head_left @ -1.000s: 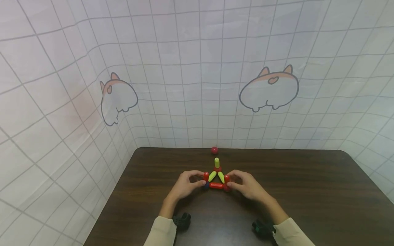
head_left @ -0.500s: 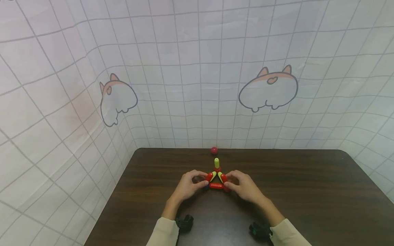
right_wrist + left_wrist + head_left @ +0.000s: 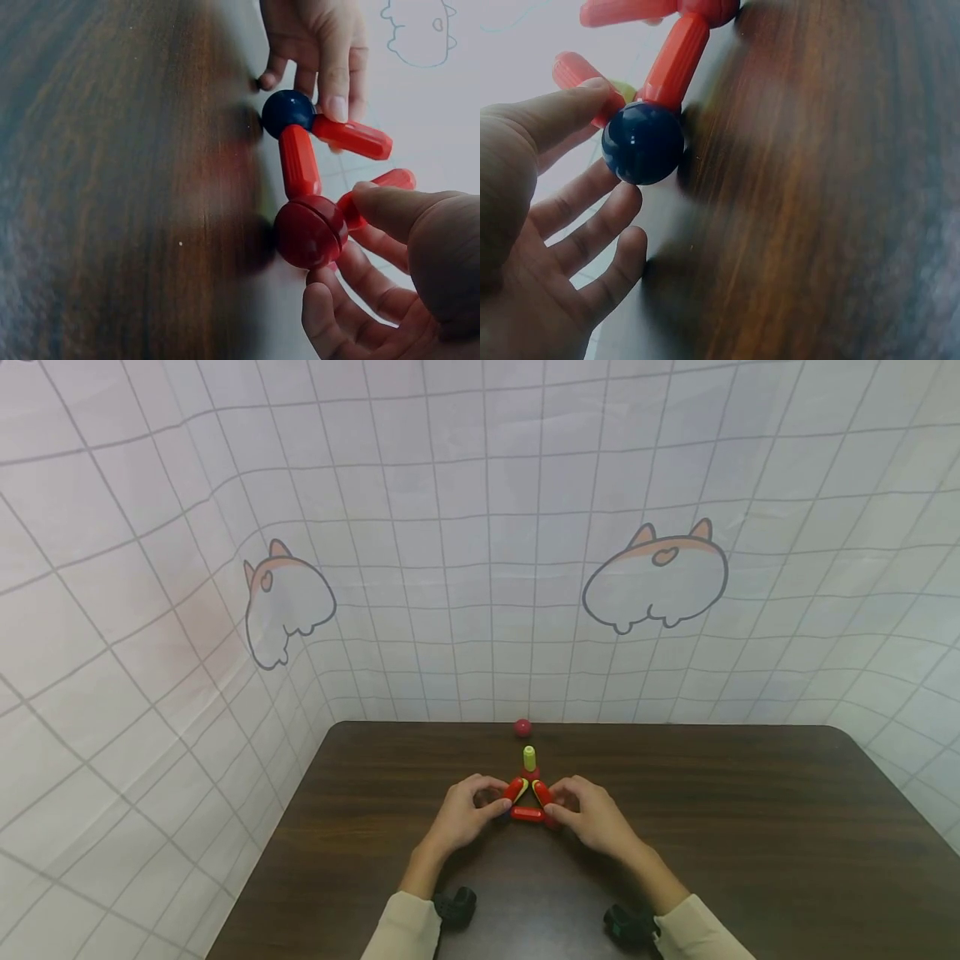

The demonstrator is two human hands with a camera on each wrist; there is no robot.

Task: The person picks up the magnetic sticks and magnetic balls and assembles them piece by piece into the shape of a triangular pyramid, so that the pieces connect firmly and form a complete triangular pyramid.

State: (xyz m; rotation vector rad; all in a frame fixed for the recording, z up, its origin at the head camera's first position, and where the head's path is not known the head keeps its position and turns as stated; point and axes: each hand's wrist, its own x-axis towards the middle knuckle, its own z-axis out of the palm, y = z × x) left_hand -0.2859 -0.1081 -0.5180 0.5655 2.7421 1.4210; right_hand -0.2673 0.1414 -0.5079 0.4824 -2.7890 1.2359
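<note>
A triangle of magnetic building sticks and balls lies on the table. My left hand [image 3: 461, 817] pinches a red stick [image 3: 514, 789] that leans inward from a dark blue ball [image 3: 643, 142]. On the other side, my right hand [image 3: 597, 817] pinches a second red stick [image 3: 542, 792], which tilts inward from a red ball [image 3: 307, 234]. Another red stick [image 3: 299, 161] joins these two balls along the near side. At the far corner, a yellow-green stick [image 3: 529, 758] stands upright on a red ball [image 3: 530, 773]. Two yellow-green side sticks are mostly hidden beneath the leaning red ones.
A loose red ball [image 3: 522, 727] rests near the far edge of the dark wooden table [image 3: 720, 827]. Behind the table hangs a white gridded cloth [image 3: 465, 560] with cartoon animal prints. Black wrist cameras [image 3: 456, 908] sit close above the tabletop.
Both hands have moved slightly inward. The two red sticks they pinch have tipped from upright to leaning toward the triangle's far corner. The upright yellow-green stick and loose ball stay put.
</note>
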